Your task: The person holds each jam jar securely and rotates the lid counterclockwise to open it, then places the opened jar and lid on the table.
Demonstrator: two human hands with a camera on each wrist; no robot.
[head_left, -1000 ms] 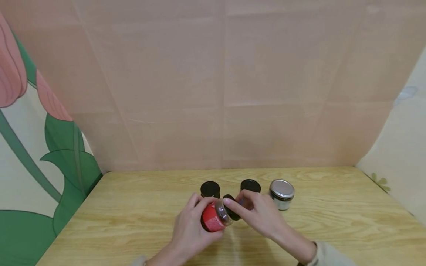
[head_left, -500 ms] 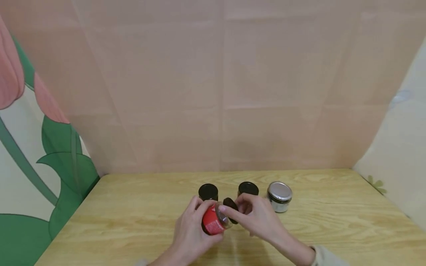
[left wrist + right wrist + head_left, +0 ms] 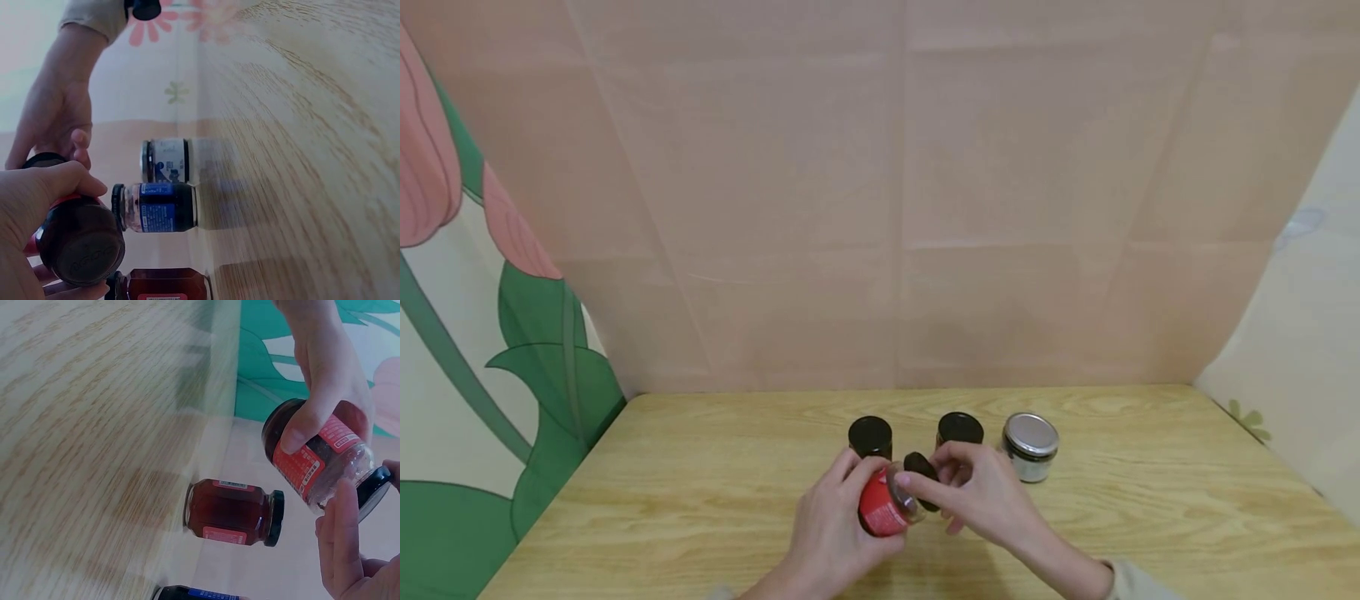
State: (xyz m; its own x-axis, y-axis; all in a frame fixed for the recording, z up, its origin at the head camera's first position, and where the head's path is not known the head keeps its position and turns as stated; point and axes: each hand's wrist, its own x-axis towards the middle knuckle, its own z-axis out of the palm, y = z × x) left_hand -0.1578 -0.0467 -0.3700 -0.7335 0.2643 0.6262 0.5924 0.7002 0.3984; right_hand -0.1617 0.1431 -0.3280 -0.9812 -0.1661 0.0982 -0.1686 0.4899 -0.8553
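Observation:
My left hand (image 3: 838,521) grips a glass jar (image 3: 882,504) with a red label, tilted with its mouth to the right. In the right wrist view, the upper glass of this jar (image 3: 306,459) looks clear and its lower part dark. At its mouth is a black lid (image 3: 922,482), pinched at the rim by my right hand (image 3: 988,492). How firmly the lid sits on the jar cannot be made out. The left wrist view shows the dark base of the held jar (image 3: 84,250), with the fingers curled around its side.
Behind the hands stand a black-lidded jar of dark red contents (image 3: 228,512), a blue-labelled jar (image 3: 159,207) and a silver-lidded jar (image 3: 1032,446). They are upright in a row on the wooden table (image 3: 700,483). A pinkish sheet (image 3: 790,208) hangs behind the table.
The held jar and both hands sit slightly lower in the head view, which itself shifted a little. The lid appears turned more edge-on, and my right fingers have shifted around it.

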